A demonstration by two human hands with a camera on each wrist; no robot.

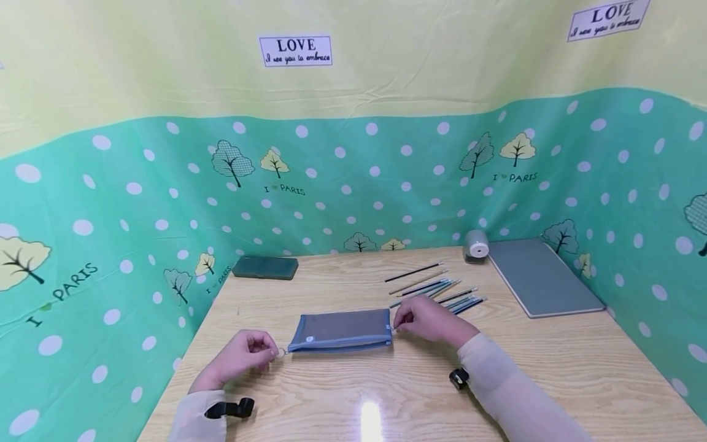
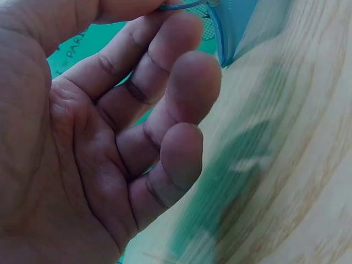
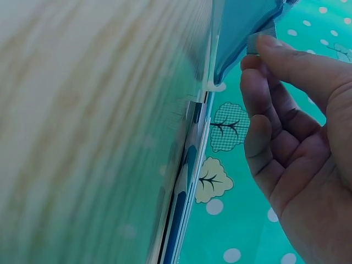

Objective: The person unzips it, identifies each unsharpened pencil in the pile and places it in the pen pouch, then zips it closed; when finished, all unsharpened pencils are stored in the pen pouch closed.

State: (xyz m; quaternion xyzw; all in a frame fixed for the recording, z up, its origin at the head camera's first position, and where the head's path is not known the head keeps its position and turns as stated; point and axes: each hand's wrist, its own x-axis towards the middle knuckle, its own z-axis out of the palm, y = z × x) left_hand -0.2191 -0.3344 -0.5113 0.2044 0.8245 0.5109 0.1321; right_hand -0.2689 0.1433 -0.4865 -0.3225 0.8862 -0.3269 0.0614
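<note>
A blue-edged mesh zip pouch point(image 1: 345, 325) lies in the middle of the table, its zipper side toward me and somewhat gaping. At its left end my left hand point(image 1: 243, 357) pinches the round zipper pull ring point(image 2: 182, 6) between thumb and index finger, the other fingers loosely bent. My right hand point(image 1: 433, 320) pinches a small fabric tab point(image 3: 257, 43) on the pouch's right end. Several pencils point(image 1: 422, 287), dark, blue and natural wood, lie loose behind and beside the right hand.
A dark green case point(image 1: 266, 267) sits at the back left of the wooden table point(image 1: 309, 405). At the back right stand a small grey-and-white cylinder point(image 1: 477, 245) and a flat grey board point(image 1: 544, 276). A printed cloth point(image 1: 353, 159) hangs behind and along both sides.
</note>
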